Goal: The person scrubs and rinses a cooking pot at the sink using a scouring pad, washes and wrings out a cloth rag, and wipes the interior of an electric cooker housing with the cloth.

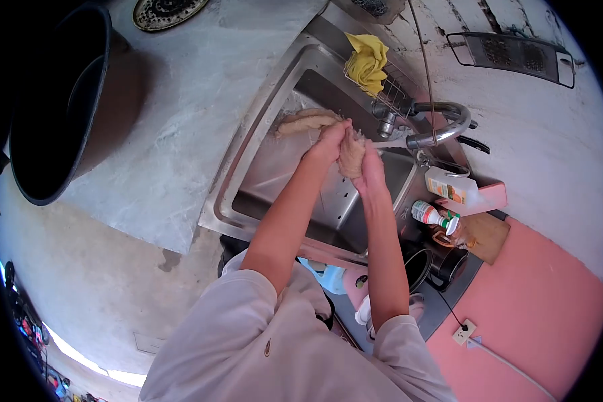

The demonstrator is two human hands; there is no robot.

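Over the steel sink (pixel 248 157), my left hand (pixel 331 142) and my right hand (pixel 372 169) hold a light brown, soft-looking piece (pixel 352 154) between them. It looks wet and fibrous; I cannot tell if it is cloth or something else. A longer tan piece (pixel 308 122) extends left from beside my left hand, over the upper basin. Just right of my hands, water (pixel 390 143) runs from the curved metal faucet (pixel 454 127).
A yellow cloth (pixel 367 63) hangs on a wire rack behind the sink. Bottles (pixel 449 190) and a brown board (pixel 487 234) stand to the right. A large dark tub (pixel 117 100) sits on the left counter. A grater (pixel 509 53) hangs on the wall.
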